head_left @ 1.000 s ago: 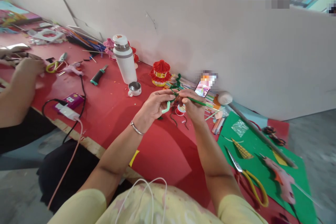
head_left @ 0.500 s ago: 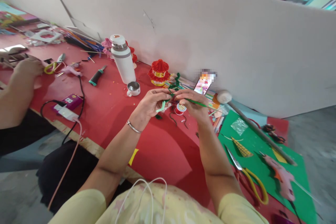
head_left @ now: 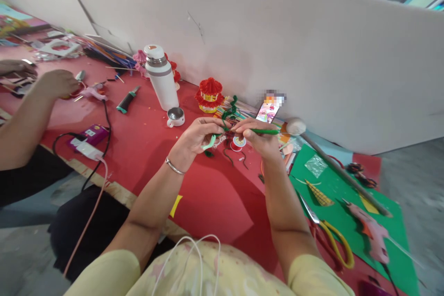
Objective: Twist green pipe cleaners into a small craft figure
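My left hand is closed, fingertips pinching a dark green fuzzy pipe cleaner. A pale mint-green strip pokes out below those fingers. Close beside it, my right hand is closed round a green stick-like piece, one end passing out past the knuckles. The fingertips of both hands nearly meet; what lies between them is too small to make out. Under the hands sits a spool of red thread. A curly green pipe cleaner lies just behind.
A white thermos and its cup stand left, near a red fuzzy ornament. A phone leans at the back. Scissors and a pink glue gun lie right. A co-worker's hand is at far left.
The green piece in my right hand has turned and now looks shorter and thicker. My hands stay close together. The co-worker's hand has moved right, over the yellow-handled scissors.
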`<state>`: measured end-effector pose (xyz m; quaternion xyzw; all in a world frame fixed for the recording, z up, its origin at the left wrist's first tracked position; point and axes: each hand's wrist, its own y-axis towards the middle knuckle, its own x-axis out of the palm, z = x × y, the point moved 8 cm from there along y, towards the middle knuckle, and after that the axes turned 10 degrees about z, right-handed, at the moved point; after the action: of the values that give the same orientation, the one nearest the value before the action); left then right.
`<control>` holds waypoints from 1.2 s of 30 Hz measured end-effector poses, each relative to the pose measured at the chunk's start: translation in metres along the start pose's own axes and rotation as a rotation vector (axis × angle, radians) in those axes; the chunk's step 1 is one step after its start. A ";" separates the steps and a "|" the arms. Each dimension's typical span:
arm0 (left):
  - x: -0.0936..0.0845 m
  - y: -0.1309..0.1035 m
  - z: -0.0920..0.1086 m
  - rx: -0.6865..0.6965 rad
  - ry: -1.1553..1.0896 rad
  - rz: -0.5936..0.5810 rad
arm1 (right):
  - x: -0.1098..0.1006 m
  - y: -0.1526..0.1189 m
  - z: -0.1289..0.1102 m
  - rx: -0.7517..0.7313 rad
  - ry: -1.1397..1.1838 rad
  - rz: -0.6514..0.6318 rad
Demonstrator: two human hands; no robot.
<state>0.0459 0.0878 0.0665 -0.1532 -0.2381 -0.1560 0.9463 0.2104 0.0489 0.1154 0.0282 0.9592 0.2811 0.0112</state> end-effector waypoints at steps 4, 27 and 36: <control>0.005 -0.001 0.002 0.075 0.012 0.023 | 0.018 -0.006 0.038 0.198 0.261 0.066; -0.018 0.015 0.005 0.196 -0.178 0.276 | -0.102 -0.008 0.167 0.293 -1.542 0.104; -0.018 0.014 0.004 0.187 -0.174 0.271 | -0.100 -0.003 0.157 0.217 -1.521 0.165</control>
<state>0.0339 0.1061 0.0578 -0.1080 -0.3099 0.0096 0.9446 0.3156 0.1248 -0.0181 0.2857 0.7045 0.0886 0.6436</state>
